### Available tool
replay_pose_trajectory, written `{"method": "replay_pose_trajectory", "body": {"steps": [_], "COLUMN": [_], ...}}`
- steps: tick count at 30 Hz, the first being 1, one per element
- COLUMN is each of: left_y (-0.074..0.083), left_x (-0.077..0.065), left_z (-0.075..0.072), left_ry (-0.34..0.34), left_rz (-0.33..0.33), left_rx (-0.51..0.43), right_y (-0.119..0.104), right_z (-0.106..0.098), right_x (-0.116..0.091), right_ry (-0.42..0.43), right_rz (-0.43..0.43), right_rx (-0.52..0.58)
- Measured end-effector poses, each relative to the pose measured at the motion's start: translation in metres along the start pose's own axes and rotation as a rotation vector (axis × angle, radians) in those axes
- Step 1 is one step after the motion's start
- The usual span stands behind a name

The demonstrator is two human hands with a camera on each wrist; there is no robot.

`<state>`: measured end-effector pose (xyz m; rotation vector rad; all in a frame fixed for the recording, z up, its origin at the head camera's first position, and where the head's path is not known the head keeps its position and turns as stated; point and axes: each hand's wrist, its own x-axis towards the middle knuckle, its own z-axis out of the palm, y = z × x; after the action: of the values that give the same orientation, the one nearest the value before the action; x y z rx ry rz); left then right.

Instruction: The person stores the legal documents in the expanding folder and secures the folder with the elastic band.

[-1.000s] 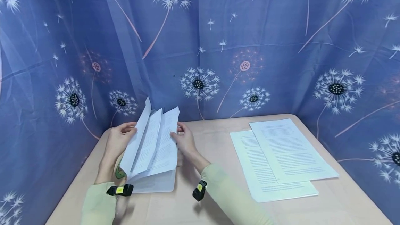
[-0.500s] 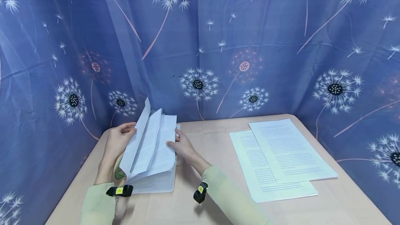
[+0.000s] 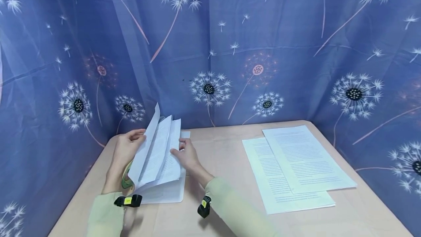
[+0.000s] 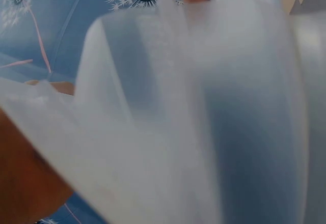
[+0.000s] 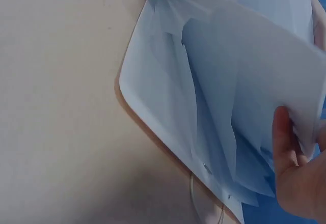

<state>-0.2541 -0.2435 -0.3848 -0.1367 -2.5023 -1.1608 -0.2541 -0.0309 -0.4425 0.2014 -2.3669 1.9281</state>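
Observation:
At the left of the table in the head view lies a folder (image 3: 166, 195) with translucent plastic sleeves, its leaves spread apart. My left hand (image 3: 126, 151) holds the raised left leaf (image 3: 144, 153) by its outer edge; a green patterned patch shows beneath. Printed sheets (image 3: 171, 156) stand fanned inside, and my right hand (image 3: 189, 156) pinches them at their right edge. Blurred clear plastic (image 4: 254, 107) fills much of the left wrist view. In the right wrist view, my right thumb lies against a lifted leaf (image 5: 280, 66). Which sheets sit in which sleeve I cannot tell.
Two overlapping stacks of printed paper, an upper one (image 3: 309, 160) and a lower one (image 3: 273, 189), lie at the table's right. A thin cord (image 5: 192, 193) hangs by the folder's edge. Blue dandelion-print cloth (image 3: 230, 46) encloses the table's back and sides.
My right hand has moved left, carrying the right edge of the printed sheets with it. More of the folder's right side now shows behind them. My left hand has hardly moved.

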Motion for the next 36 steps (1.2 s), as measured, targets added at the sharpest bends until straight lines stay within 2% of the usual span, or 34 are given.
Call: {"method": "replay_pose_trajectory", "body": {"steps": [3, 12, 19, 24, 29, 36], "left_y": [0.0, 0.001, 0.002, 0.001, -0.001, -0.002], "left_x": [0.0, 0.002, 0.002, 0.001, 0.0, -0.002], "left_z": [0.001, 0.003, 0.004, 0.003, 0.0, 0.003], "left_ry": [0.003, 0.001, 0.008, 0.02, 0.042, 0.053], "left_rz": [-0.007, -0.024, -0.03, -0.029, -0.023, -0.036], "left_rx": [-0.002, -0.004, -0.002, -0.003, -0.007, -0.024], "right_y": [0.0, 0.001, -0.005, -0.009, -0.008, -0.004], "right_z": [0.001, 0.002, 0.007, 0.006, -0.004, -0.005], "right_x": [-0.001, -0.005, -0.012, -0.016, -0.018, -0.022], "right_ry": [-0.052, -0.233, -0.314, -0.309, -0.233, -0.258], "right_rz": [0.026, 0.117, 0.091, 0.07, 0.072, 0.1], "right_rx": [-0.022, 0.037, -0.05, -0.082, -0.07, -0.061]}}
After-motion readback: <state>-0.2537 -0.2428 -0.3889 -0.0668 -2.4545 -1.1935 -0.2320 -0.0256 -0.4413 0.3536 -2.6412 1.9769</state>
